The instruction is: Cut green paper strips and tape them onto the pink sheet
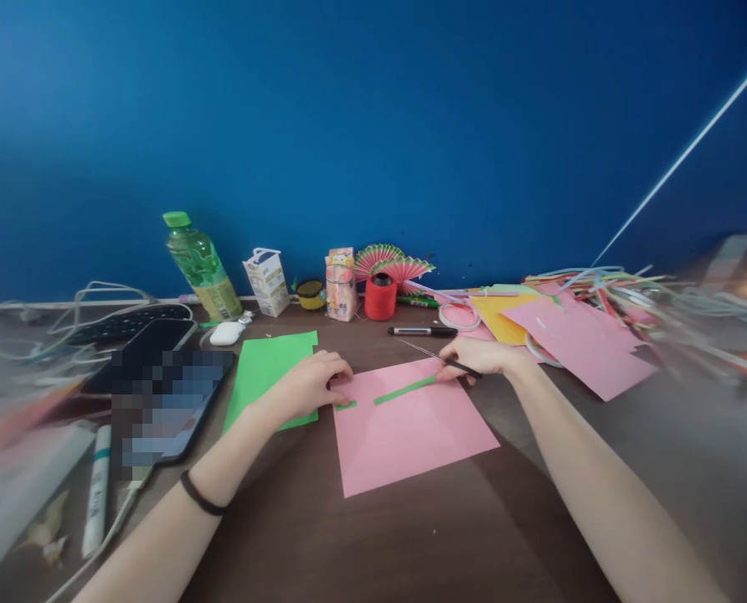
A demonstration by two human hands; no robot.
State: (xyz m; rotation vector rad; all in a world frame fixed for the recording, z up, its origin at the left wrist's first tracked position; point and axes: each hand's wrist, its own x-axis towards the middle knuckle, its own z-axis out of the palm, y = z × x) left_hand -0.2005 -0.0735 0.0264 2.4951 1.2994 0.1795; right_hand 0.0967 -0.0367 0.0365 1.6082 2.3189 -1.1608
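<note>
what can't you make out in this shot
Head view only:
phone screen: blurred out in blocks.
thin dark tool in the right hand: fingers cover most of it, so its kind is unclear.
left hand: curled fingers hide whether it pinches the green strip or only presses on it.
paper strips at far right: smeared by blur.
carton print: too small.

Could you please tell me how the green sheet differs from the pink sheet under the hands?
Colour: the green sheet is green, the pink sheet pink. Size: the pink sheet looks larger than the green sheet. State: the pink sheet carries a green strip, held by the left hand, with scissors in the right hand; the green sheet lies partly under the left wrist. Both lie flat on the table.
</note>
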